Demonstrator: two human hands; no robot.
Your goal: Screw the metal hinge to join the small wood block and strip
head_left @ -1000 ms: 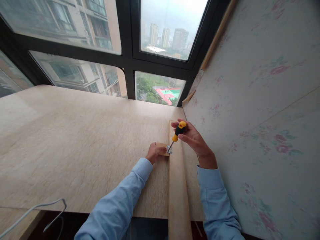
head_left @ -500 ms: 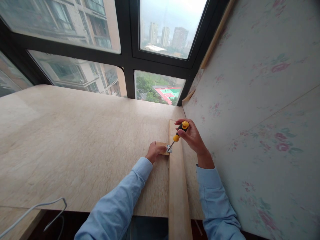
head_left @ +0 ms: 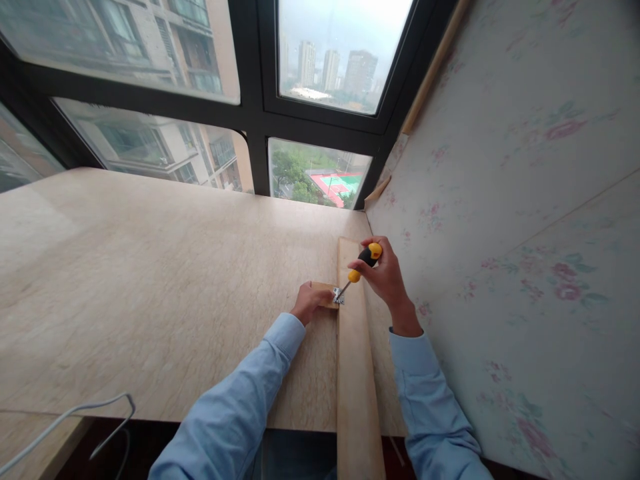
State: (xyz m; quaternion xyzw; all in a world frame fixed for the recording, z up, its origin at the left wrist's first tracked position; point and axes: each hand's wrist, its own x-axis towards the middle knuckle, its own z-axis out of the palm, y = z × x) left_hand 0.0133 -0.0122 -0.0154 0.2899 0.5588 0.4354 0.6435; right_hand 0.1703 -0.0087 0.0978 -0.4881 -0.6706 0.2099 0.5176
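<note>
My right hand grips the yellow and black handle of a screwdriver. Its shaft slants down to the left, and the tip meets a small silver hinge. That hinge bridges a short wooden block and a long wooden board. Closed round the block, my left hand keeps its thumb near the hinge's left edge. Its other fingers are mostly hidden. The block butts against the board's left side. Any screw under the tip is too small to make out.
The board lies on a beige marble sill and juts past its front edge. A floral-papered wall rises close on the right. Dark-framed windows stand behind. At lower left a white cable loops over the edge.
My right hand has turned and shifted slightly right, tilting the screwdriver handle further right. The tip stays on the hinge, and my left hand keeps its hold on the block.
</note>
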